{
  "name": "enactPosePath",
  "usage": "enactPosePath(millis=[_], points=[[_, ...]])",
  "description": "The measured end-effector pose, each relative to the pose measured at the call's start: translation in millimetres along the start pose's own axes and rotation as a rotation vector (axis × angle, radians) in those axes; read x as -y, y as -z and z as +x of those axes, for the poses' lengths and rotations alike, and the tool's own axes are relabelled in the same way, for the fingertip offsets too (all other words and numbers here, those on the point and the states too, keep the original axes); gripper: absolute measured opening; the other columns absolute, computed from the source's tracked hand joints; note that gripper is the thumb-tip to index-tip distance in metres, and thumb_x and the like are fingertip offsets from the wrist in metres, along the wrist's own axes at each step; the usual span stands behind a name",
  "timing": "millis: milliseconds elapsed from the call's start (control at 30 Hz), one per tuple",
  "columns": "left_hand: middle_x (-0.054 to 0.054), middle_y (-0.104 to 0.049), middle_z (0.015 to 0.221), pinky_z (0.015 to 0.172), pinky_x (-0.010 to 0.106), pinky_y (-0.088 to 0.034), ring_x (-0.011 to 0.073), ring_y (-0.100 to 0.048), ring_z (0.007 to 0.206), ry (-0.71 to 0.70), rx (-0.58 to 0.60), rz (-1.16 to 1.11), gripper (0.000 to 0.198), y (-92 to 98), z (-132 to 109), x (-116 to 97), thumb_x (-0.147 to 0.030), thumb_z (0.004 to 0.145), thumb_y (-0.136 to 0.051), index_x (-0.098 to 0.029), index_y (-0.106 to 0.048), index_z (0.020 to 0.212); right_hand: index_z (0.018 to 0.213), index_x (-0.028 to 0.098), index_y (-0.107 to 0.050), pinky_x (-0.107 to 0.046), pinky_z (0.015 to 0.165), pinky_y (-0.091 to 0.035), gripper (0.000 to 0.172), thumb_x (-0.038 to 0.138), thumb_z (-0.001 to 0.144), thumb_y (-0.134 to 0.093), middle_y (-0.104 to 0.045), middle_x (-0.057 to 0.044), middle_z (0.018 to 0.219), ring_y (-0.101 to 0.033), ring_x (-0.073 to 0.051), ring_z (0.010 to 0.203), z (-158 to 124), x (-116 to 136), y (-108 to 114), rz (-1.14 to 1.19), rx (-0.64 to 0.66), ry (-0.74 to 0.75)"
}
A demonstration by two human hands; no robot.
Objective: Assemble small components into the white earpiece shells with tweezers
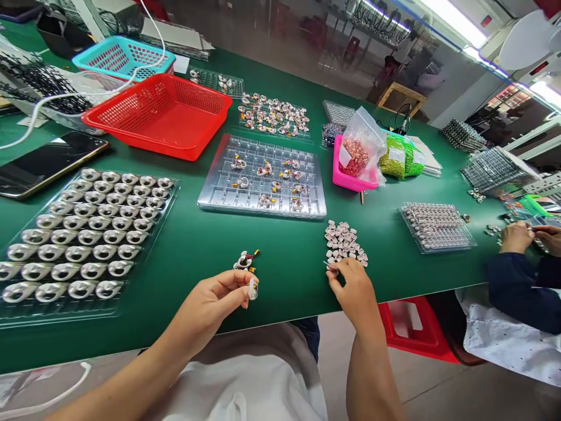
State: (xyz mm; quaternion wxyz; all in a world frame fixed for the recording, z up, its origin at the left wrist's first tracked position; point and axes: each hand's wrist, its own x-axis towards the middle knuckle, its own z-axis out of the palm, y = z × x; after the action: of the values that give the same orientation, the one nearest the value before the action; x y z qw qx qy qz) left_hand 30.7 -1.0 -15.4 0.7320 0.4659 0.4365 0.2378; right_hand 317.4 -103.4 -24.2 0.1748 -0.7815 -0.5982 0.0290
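Note:
My left hand (219, 298) is closed, pinching a small whitish oval part (253, 289) between thumb and fingertips. Just beyond it on the green table lies a small white ring-shaped assembly (244, 261) with yellow-tipped wires. My right hand (354, 287) is closed at the near edge of a pile of small white caps (342, 238). A thin metal tool (326, 263) sticks out from its fingertips; most of it is hidden, so its kind is unclear. Whether these fingers also touch a cap, I cannot tell.
Left stands a tray of silver ring-shaped shells (90, 237), near a phone (48, 161) and a red basket (175, 126). Ahead is a clear compartment tray (263, 196) with wired parts. A pink bin (355, 178) holds bagged pieces. A co-worker's hands (517, 237) are far right.

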Motion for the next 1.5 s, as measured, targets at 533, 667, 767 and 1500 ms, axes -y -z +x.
enactPosePath(millis=[533,667,767,1500], points=[[0.009,-0.077,0.096,0.085,0.029,-0.053,0.0197,-0.066,0.089,0.042,0.02,-0.414,0.026,-18.5,-10,-16,-0.038,0.074,-0.085,-0.015,-0.08,0.086,0.103,0.026,-0.07,-0.022,0.057,-0.054,0.015,0.016,0.092,-0.065,-0.072,-0.001,0.09,-0.067,-0.014,0.071,-16,104,-34,0.897,-0.177,0.019],[0.007,-0.079,0.092,0.089,0.029,-0.05,0.019,-0.066,0.09,0.017,-0.007,-0.46,0.025,-16.7,-14,-15,-0.036,0.072,-0.087,-0.017,-0.081,0.087,0.122,0.029,-0.068,-0.025,0.062,-0.058,0.035,0.01,0.093,-0.062,-0.074,-0.003,0.097,-0.071,-0.016,0.078,-15,127,-49,0.835,-0.272,0.157],[0.006,-0.079,0.092,0.092,0.028,-0.048,0.0187,-0.066,0.092,-0.028,-0.051,-0.424,0.02,-10.8,-15,-13,-0.032,0.076,-0.085,-0.018,-0.082,0.089,0.129,0.029,-0.065,-0.031,0.072,-0.062,0.043,0.006,0.093,-0.059,-0.074,-0.006,0.104,-0.072,-0.019,0.089,-11,130,-51,0.703,-0.301,0.308],[0.001,-0.069,0.074,0.067,0.02,-0.046,0.0103,-0.056,0.067,0.013,-0.068,-0.479,0.023,-5.0,-16,-15,-0.032,0.068,-0.09,-0.015,-0.079,0.079,0.098,0.027,-0.075,-0.025,0.068,-0.055,0.01,0.021,0.09,-0.073,-0.072,-0.002,0.091,-0.066,-0.014,0.076,-17,138,-47,1.499,0.015,-0.103]])
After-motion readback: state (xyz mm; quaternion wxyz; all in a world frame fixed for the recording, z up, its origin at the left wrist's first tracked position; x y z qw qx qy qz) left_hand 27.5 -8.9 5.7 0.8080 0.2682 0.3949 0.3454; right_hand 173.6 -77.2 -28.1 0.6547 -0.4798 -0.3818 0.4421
